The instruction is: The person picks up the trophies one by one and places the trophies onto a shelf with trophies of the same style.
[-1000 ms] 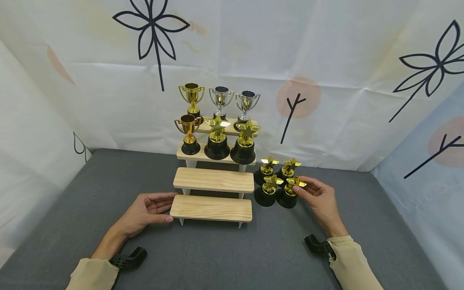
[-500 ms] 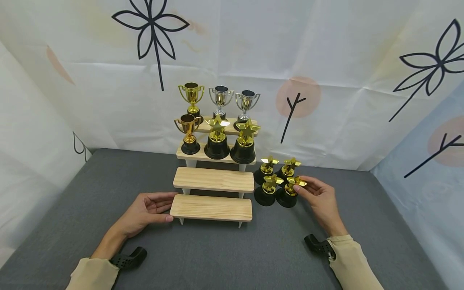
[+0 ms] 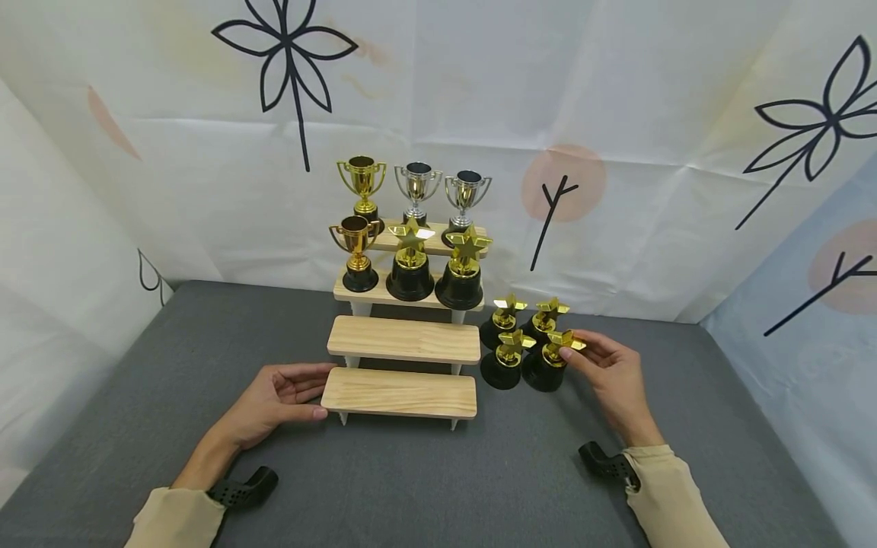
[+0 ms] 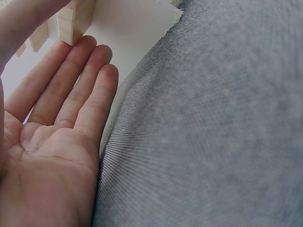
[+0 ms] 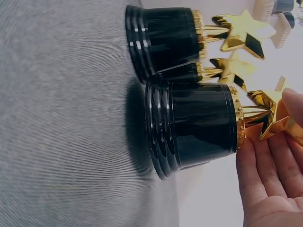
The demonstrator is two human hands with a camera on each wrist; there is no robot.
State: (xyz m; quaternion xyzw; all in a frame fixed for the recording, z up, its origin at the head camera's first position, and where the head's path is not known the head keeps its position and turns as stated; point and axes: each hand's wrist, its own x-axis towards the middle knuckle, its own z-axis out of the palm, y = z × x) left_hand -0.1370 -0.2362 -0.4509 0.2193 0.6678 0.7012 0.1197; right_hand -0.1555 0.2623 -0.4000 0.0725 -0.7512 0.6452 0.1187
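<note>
My right hand (image 3: 611,380) pinches the gold star of a star trophy (image 3: 544,373) between thumb and fingers. In the right wrist view this trophy's black base (image 5: 199,125) is slightly tilted, with a dark shadow on the cloth beneath it. Other star trophies (image 3: 501,370) stand close beside it, right of the wooden tiered stand (image 3: 400,394). My left hand (image 3: 277,403) rests at the left end of the stand's lowest step. In the left wrist view its fingers (image 4: 78,90) are straight, with fingertips right at the end of a wooden step (image 4: 78,21).
The top step carries a gold cup (image 3: 363,179) and two silver cups (image 3: 418,183). Below it, the second step holds a bronze-coloured cup (image 3: 358,240) and two star trophies (image 3: 460,281). Grey cloth (image 3: 521,472) covers the table, and a printed white curtain (image 3: 637,228) hangs behind.
My right hand has shifted slightly right, and the star trophy in its fingers has moved a little with it and tilted. The left hand and the stand stay in place.
</note>
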